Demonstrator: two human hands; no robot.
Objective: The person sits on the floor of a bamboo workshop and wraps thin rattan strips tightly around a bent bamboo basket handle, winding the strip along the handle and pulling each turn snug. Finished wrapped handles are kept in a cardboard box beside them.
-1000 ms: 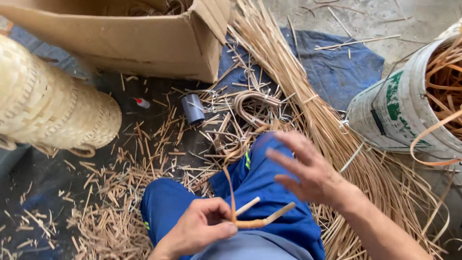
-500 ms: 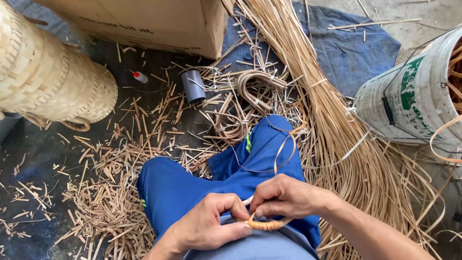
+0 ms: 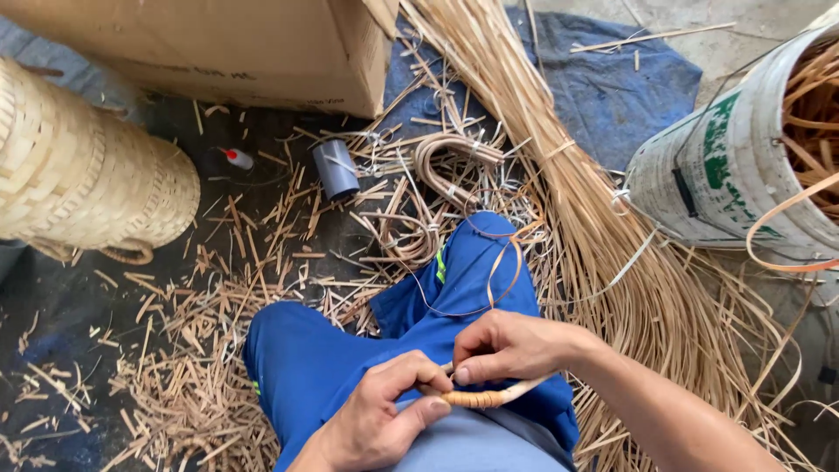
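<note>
My left hand (image 3: 380,415) grips one end of a short curved rattan piece (image 3: 481,399) over my lap. My right hand (image 3: 507,345) pinches the same piece from above, beside a wrapped brown binding at its middle. A thin rattan strip (image 3: 502,271) loops up from the hands over my blue-trousered knee (image 3: 472,262). Both hands are closed and nearly touch each other.
A woven basket (image 3: 83,179) lies at the left, a cardboard box (image 3: 218,48) at the top. A long bundle of rattan strips (image 3: 559,175) runs down the right. A white bucket (image 3: 743,166) holds more strips. A grey tube (image 3: 336,169) and several offcuts litter the floor.
My right hand came down from open in the air onto the rattan piece and now pinches it. The thin strip has looped over my knee. The view shifted slightly.
</note>
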